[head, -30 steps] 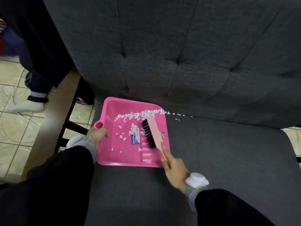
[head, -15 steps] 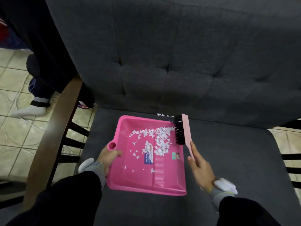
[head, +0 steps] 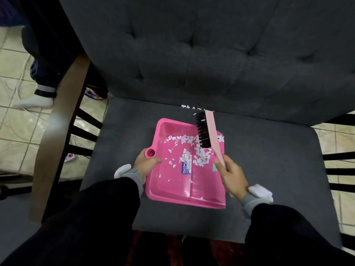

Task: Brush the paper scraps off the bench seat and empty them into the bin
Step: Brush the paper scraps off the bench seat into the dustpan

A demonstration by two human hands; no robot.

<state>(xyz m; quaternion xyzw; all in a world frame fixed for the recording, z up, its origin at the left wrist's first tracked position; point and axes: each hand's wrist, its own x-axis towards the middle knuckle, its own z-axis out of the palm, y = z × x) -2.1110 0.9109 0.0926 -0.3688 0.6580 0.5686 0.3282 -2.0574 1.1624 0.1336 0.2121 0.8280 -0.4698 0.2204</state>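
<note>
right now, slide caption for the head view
Bench seat cleanup: left hand grips the dustpan holding paper scraps, right hand grips the brush at its far edge.

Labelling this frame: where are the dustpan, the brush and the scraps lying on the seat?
dustpan point(head: 172, 191): head view, bare pink floor.
brush point(head: 203, 131): head view, middle of the black bristles.
scraps on the seat point(head: 189, 107): head view, white bits beyond the brush tip.

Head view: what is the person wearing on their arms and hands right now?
Both arms are in black long sleeves. A grey cuff shows at each wrist, with a white padded piece beside it. The left hand and right hand are bare, with no gloves.
</note>
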